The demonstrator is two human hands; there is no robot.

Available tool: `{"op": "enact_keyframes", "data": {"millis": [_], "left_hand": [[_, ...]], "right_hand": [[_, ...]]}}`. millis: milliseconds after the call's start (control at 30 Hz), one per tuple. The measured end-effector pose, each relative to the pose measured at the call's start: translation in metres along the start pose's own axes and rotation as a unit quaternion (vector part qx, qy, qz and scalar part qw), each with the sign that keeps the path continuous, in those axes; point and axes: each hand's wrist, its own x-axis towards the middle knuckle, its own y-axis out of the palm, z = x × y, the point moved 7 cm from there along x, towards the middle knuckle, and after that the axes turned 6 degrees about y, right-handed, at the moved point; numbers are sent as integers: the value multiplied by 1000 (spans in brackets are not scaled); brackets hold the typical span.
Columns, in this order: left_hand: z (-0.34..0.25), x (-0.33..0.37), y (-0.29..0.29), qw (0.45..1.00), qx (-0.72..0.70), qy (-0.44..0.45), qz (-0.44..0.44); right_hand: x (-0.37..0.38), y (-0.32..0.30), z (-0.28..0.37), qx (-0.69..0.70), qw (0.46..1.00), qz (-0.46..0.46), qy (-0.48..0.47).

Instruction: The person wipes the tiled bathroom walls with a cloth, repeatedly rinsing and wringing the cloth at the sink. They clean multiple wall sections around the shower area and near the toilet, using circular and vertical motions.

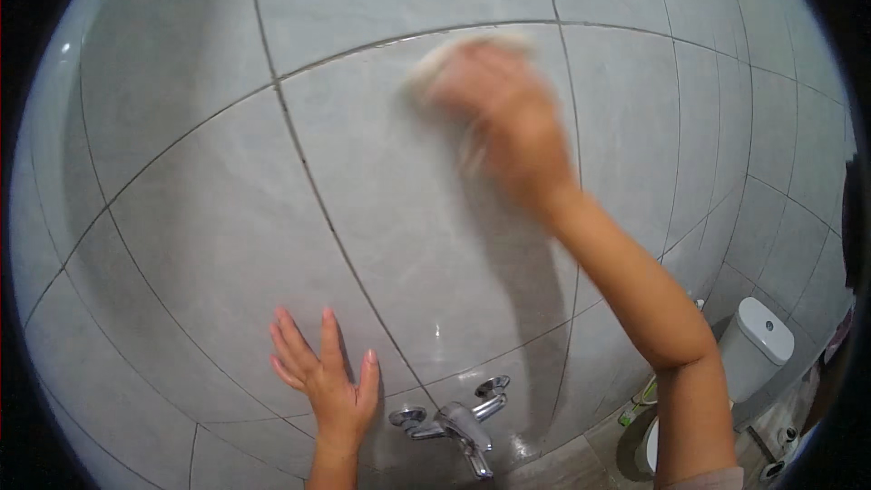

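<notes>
My right hand [504, 109] is raised to the grey tiled wall [399, 209], smeared by motion. It presses a pale, off-white cloth [426, 73] against a tile just below a horizontal grout line. Blur hides the cloth's exact shape and the fingertips. Lower down, my left hand [331, 381] lies against the wall with its fingers spread, holding nothing. Just right of it, a chrome mixer tap [464, 426] juts from the wall.
At the lower right stands a white toilet, its cistern [764, 331] against the far wall. A green-and-white object [638, 404] is near the toilet on the brown floor [562, 467]. Dark items hang at the right rim.
</notes>
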Motion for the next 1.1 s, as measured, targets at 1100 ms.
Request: {"op": "enact_keyframes", "data": {"millis": [1100], "left_hand": [[-150, 60, 20, 977, 127, 167, 28]], "right_hand": [[-203, -189, -222, -143, 897, -121, 400]]}}
